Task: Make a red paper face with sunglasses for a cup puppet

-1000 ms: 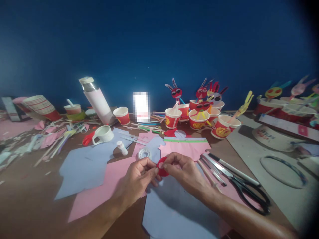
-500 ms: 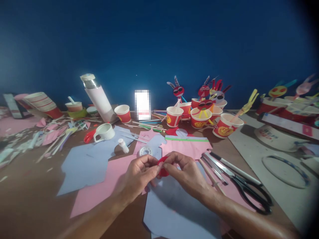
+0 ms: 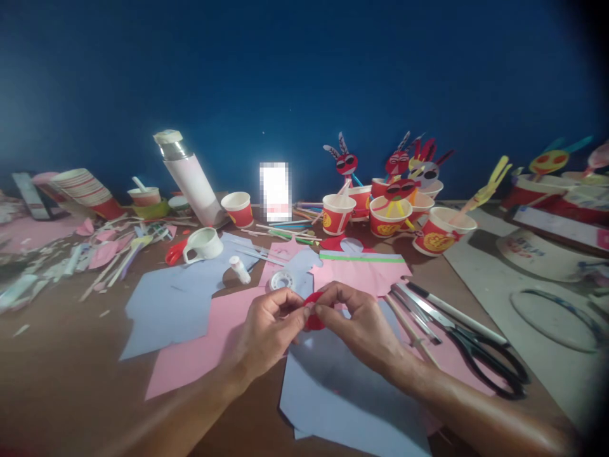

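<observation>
Between my two hands is a small red paper piece (image 3: 314, 322), rounded in outline and partly covered by fingers. My left hand (image 3: 276, 324) pinches its left side with thumb and forefinger. On its right side my right hand (image 3: 354, 317) grips it the same way, the thumbs almost meeting. Both hands hover above a blue paper sheet (image 3: 352, 400). Just beyond my left hand lies a white tape roll (image 3: 281, 280). Black-handled scissors (image 3: 469, 339) rest to the right of my right hand on pink paper.
A mug (image 3: 203, 244), a glue bottle (image 3: 239, 270) and a tilted thermos (image 3: 188, 181) stand at left. Paper cups (image 3: 445, 231) with straw figures line the back right. Paper scraps (image 3: 107, 254) litter the left; a lit phone (image 3: 275, 192) stands by the wall.
The view has shifted slightly, so the table things sit a little higher and farther right. Both hands keep hold of the red paper piece, with small finger movement.
</observation>
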Demonstrator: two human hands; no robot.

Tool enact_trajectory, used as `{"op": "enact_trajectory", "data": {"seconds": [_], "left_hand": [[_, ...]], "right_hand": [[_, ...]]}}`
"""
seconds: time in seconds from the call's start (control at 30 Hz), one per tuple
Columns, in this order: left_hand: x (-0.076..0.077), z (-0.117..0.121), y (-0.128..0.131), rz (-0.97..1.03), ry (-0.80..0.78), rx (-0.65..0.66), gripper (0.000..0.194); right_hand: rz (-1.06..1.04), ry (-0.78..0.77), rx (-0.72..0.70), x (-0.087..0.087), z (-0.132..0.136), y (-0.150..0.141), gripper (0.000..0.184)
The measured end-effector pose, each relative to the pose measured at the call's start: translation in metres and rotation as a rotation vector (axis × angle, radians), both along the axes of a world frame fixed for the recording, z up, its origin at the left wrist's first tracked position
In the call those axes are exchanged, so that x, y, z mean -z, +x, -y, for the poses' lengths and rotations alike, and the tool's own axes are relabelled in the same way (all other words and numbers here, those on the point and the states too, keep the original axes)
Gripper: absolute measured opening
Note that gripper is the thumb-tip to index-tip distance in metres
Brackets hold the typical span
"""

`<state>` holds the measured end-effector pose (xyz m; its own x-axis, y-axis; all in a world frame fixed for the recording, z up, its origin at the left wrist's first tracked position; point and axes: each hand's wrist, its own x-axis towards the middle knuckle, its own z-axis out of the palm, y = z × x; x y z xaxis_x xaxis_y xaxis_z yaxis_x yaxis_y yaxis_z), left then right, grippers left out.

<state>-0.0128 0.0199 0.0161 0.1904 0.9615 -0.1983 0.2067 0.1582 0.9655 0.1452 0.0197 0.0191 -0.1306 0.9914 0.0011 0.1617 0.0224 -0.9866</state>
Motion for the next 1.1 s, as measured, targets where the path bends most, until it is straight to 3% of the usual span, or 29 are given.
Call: {"op": "enact_trajectory", "data": {"seconds": [0.3,0.47,0.63,0.73,0.87,1.1], "left_hand": [[0.001,-0.001,0.004,0.026,0.036,-0.084,0.02],[0.002,0.0,0.001,0.053,-0.07,-0.111,0.025],[0.006,0.001,-0.003,0.091,-0.133,-0.069,0.023],[0.01,0.001,-0.005,0.109,-0.126,-0.02,0.02],[0.012,0.001,-0.004,0.084,-0.098,0.036,0.016],[0.003,0.002,0.001,0.07,-0.101,0.046,0.016]], "right_hand": [[0.087,0.103,0.031,0.007,0.002,0.002,0.009],[-0.053,0.089,0.055,0.005,-0.006,0.012,0.014],[-0.026,-0.047,-0.063,0.007,-0.011,0.015,0.026],[0.065,-0.063,-0.144,0.005,-0.009,0.012,0.018],[0.171,-0.046,-0.118,0.003,-0.005,0.009,0.012],[0.175,-0.074,-0.102,0.004,-0.002,0.006,0.011]]}}
